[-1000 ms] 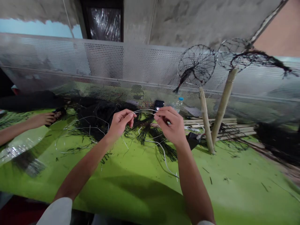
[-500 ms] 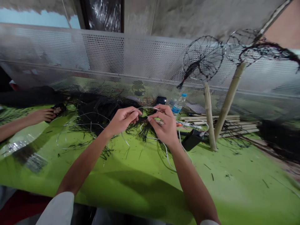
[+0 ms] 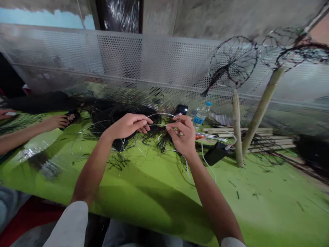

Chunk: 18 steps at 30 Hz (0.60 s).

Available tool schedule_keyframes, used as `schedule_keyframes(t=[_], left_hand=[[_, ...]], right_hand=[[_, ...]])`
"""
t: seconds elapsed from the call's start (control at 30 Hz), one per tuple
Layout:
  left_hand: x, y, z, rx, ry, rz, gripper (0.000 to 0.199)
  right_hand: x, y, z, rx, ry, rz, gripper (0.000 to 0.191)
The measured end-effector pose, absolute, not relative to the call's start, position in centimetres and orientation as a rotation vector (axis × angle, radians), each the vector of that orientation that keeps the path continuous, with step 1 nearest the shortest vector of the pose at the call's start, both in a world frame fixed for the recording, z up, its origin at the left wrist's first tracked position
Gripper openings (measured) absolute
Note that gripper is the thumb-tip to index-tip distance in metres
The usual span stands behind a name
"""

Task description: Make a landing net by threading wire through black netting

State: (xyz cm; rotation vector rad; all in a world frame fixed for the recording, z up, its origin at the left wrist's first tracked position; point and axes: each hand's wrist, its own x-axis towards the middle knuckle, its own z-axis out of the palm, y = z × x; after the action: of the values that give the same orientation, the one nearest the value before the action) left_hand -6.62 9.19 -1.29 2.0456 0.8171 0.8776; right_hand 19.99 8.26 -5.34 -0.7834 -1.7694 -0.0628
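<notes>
A thin silvery wire arches upward between my two hands, above the green table. My left hand is closed on one end of it, thumb against the fingers. At the other end my right hand pinches the wire between thumb and fingertips. A second thin strand spans the gap lower down; I cannot tell whether it belongs to the same wire. Behind and below the hands lie black netting and loose black fibres. Loose bent wire rests to the left of my left forearm.
A water bottle, a phone, a black box with a white cable and bamboo sticks lie to the right. Round nets rise near upright poles. A co-worker's hand holds a dark object at left.
The view has shifted, so the scene sits further right. My left hand has turned more palm-down, and the wire between my hands bows higher. The co-worker's hand still grips the dark object.
</notes>
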Motion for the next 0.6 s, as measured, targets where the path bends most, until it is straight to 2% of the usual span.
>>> schedule_keyframes(t=[0.2, 0.37, 0.6], left_hand=[[-7.5, 9.1, -0.9, 2.073, 0.834, 0.755, 0.034], [-7.0, 8.9, -0.9, 2.108, 0.824, 0.691, 0.029], [-3.4, 7.7, -2.0, 1.452, 0.664, 0.931, 0.022]], right_hand=[[20.4, 8.4, -5.0, -0.803, -1.709, 0.016, 0.011], [20.1, 8.1, -4.8, -0.848, -1.702, 0.083, 0.014], [21.0, 6.8, -2.7, -0.965, -1.646, 0.094, 0.016]])
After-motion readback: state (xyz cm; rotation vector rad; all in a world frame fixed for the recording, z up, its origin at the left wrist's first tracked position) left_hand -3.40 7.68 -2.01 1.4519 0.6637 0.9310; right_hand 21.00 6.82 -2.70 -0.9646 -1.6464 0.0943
